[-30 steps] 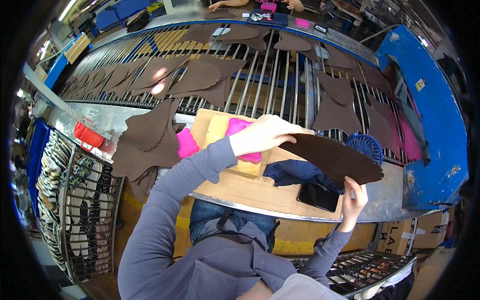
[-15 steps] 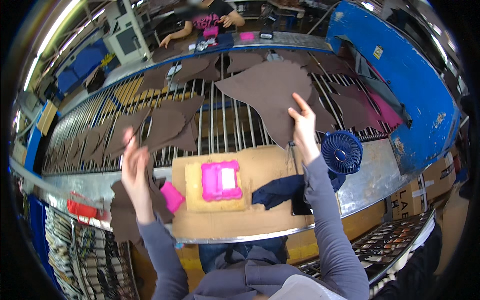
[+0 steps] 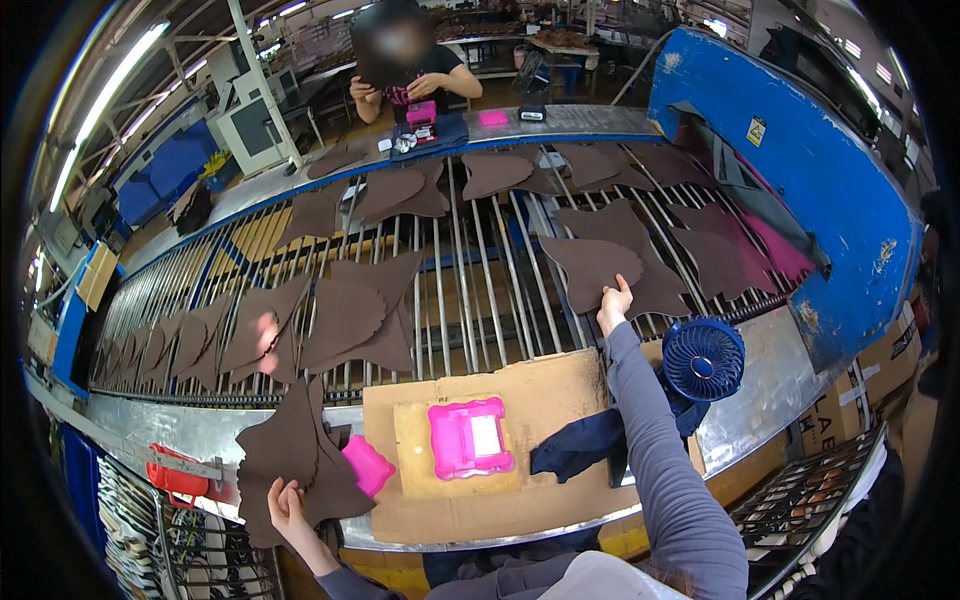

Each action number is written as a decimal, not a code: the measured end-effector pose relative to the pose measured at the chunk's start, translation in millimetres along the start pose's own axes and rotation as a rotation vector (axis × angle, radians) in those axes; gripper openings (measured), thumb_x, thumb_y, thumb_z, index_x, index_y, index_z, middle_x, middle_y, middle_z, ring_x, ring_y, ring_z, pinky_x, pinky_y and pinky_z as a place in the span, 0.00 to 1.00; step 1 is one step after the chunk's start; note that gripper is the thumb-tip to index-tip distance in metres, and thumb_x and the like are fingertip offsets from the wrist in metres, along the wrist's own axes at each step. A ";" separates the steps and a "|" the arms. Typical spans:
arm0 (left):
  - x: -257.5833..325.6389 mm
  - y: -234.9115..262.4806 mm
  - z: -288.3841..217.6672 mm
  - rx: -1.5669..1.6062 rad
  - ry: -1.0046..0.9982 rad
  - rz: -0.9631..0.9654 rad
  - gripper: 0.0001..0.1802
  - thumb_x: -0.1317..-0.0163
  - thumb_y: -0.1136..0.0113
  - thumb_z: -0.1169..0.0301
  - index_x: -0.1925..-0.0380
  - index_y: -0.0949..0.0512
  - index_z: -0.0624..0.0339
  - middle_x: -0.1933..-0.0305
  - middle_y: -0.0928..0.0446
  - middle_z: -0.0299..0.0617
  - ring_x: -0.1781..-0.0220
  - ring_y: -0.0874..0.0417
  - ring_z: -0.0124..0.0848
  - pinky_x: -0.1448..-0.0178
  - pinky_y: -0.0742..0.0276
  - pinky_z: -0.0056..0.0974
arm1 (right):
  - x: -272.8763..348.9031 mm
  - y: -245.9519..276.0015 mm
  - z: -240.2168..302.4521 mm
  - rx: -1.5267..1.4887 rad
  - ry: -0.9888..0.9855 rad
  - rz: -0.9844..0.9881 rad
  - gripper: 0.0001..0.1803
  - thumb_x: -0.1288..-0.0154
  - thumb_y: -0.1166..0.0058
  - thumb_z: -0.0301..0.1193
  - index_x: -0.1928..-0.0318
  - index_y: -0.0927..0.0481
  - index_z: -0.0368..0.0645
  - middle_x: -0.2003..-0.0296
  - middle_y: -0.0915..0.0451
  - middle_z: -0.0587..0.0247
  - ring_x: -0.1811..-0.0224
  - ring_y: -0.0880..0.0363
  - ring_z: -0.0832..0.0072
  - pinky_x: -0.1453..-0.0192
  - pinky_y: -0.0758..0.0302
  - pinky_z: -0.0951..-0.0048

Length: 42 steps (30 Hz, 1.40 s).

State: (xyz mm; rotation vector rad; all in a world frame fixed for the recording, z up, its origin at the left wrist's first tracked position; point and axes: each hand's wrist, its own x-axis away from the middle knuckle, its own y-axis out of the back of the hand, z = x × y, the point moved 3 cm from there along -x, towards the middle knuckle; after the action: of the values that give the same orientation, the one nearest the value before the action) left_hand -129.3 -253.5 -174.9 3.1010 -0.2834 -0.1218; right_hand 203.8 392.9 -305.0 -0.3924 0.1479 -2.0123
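My right hand (image 3: 615, 303) pinches the near end of a dark brown cut piece (image 3: 588, 262) with a scalloped edge. That piece lies over another brown piece (image 3: 655, 275) on the metal rollers (image 3: 465, 290). At the lower left, the fingers of my left hand (image 3: 288, 508) are curled at the edge of a brown piece (image 3: 275, 445), in a small overlapping pile at the table's edge. A bright pink piece (image 3: 368, 466) shows partly beside this pile. Between my hands, a pink frame-shaped object (image 3: 472, 438) with a white panel rests on a yellowish block (image 3: 425, 480).
Overlapping brown pieces (image 3: 350, 310) lie in rows along the rollers. A blue machine housing (image 3: 790, 150) stands at the right. Near my right forearm are a blue fan (image 3: 702, 360) and a dark cloth (image 3: 575, 445) on cardboard (image 3: 400, 520). A person (image 3: 430, 85) works across the rollers.
My right hand has lowered its brown piece onto the rollers. My left hand has come back toward me to the pile. The person opposite now holds up a brown piece.
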 end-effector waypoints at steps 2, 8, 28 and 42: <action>-3.4 -19.4 -8.9 0.042 0.002 0.045 0.17 0.30 0.46 0.73 0.43 0.29 0.64 0.56 0.20 0.41 0.56 0.21 0.25 0.46 0.26 0.29 | -19.8 14.0 3.2 0.031 -0.016 0.060 0.31 0.44 0.50 0.12 0.37 0.28 0.39 0.55 0.20 0.56 0.60 0.22 0.72 0.55 0.25 0.75; 16.7 -68.3 -49.1 0.046 -0.009 0.113 0.17 0.30 0.46 0.72 0.44 0.28 0.70 0.52 0.21 0.47 0.49 0.20 0.31 0.40 0.26 0.34 | 91.8 9.8 62.5 0.532 0.501 0.268 0.28 0.43 0.39 0.30 0.40 0.27 0.49 0.32 0.46 0.49 0.30 0.45 0.56 0.28 0.43 0.64; 138.4 -174.9 -45.2 -0.207 -0.259 0.378 0.12 0.42 0.35 0.79 0.58 0.17 0.70 0.60 0.17 0.45 0.61 0.17 0.27 0.56 0.23 0.29 | 310.4 53.6 114.6 0.544 0.585 1.438 0.15 0.36 0.45 0.21 0.49 0.19 0.36 0.49 0.20 0.55 0.45 0.21 0.65 0.41 0.28 0.72; 140.3 -174.3 -49.3 -0.203 -0.250 0.361 0.11 0.42 0.35 0.79 0.58 0.17 0.69 0.62 0.18 0.47 0.64 0.16 0.32 0.59 0.22 0.31 | 314.5 57.7 109.4 0.537 0.601 1.366 0.14 0.35 0.46 0.22 0.50 0.19 0.37 0.48 0.20 0.55 0.44 0.22 0.64 0.40 0.28 0.71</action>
State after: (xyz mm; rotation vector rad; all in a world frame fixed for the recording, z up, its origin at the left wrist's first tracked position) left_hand 43.6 -106.8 -141.9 2.7764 -0.7758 -0.4946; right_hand 159.9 94.9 -151.8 0.5675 0.1677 -0.6827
